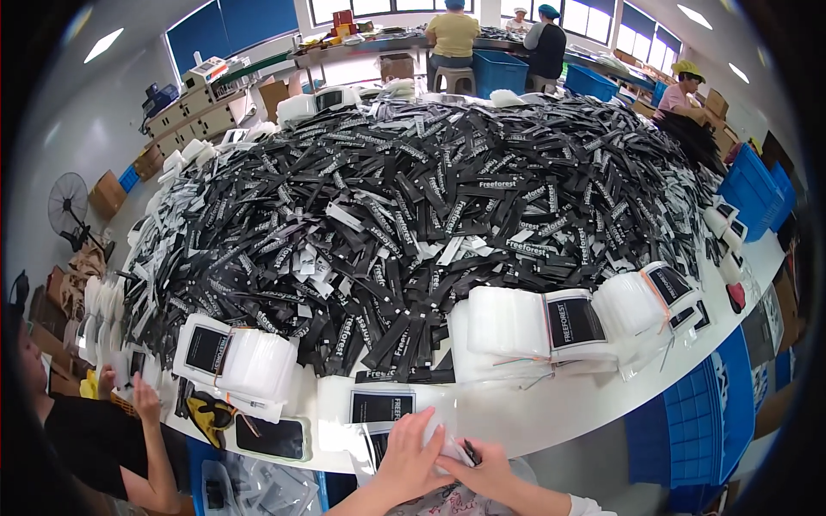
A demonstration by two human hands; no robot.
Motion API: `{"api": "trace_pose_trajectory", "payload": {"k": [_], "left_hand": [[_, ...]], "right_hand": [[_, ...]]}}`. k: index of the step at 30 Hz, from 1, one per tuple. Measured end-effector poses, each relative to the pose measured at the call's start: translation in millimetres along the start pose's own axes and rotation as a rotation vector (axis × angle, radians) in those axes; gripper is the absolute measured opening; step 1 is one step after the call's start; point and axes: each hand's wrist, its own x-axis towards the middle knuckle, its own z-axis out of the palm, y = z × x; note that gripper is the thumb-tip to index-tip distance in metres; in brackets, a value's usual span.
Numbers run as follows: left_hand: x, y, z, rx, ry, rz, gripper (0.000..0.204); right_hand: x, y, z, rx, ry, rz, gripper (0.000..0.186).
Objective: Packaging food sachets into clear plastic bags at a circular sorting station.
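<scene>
At the far left edge of the white table (551, 413), a co-worker in a black top (95, 439) leans in, one hand (144, 397) raised beside the table's corner. Just right of that hand, on the table, lies a bundled stack of clear pouches with a black label (232, 357), held by a band. In front of that stack, nearer the table's front rim, rest a pair of yellow-handled scissors (208, 414) and a dark phone (272, 439).

Behind all of this, covering most of the table, rises the huge heap of black straps (413, 224).

At the middle of the table's front rim, the person's left hand (409, 464) curls its fingers loosely over a clear plastic pouch (443, 443), thumb and fingers closed on its top edge. Just behind it on the table lies a flat pouch with a black card (381, 406).

Touching the left hand, the right hand (486, 471) pinches the same pouch from the other side, fingers closed, with a small dark strap end (470, 451) showing between them.

Further right, behind the hands on the table, sits another bundle of clear pouches (538, 325), then a third bundle (654, 297) near the table's right curve. Below that curve stands a blue crate (701, 421).
</scene>
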Motion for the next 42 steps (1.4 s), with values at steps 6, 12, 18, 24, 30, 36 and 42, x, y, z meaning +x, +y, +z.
{"api": "trace_pose_trajectory", "payload": {"k": [6, 12, 18, 24, 30, 36, 42], "left_hand": [[-13, 4, -9, 0.16, 0.013, 0.058, 0.08], [-2, 7, -14, 0.091, -0.015, 0.056, 0.076], [-7, 7, -19, -0.161, -0.109, 0.061, 0.074], [-8, 7, -20, -0.111, -0.028, 0.038, 0.067], [-7, 8, -24, -0.086, -0.024, -0.019, 0.07], [-11, 10, -24, -0.032, -0.135, -0.05, 0.075], [-14, 5, -15, -0.032, -0.066, -0.098, 0.087]], "right_hand": [[3, 5, 5, 0.074, 0.082, -0.147, 0.024], [-3, -5, 0, 0.087, -0.1, -0.185, 0.021], [0, -8, -17, -0.096, -0.277, -0.188, 0.021], [7, -6, -15, -0.243, -0.269, -0.394, 0.026], [9, -3, -9, -0.186, -0.17, -0.463, 0.02], [9, 1, -20, -0.301, -0.266, -0.27, 0.021], [6, 38, -25, 0.254, -0.02, -0.445, 0.016]]}}
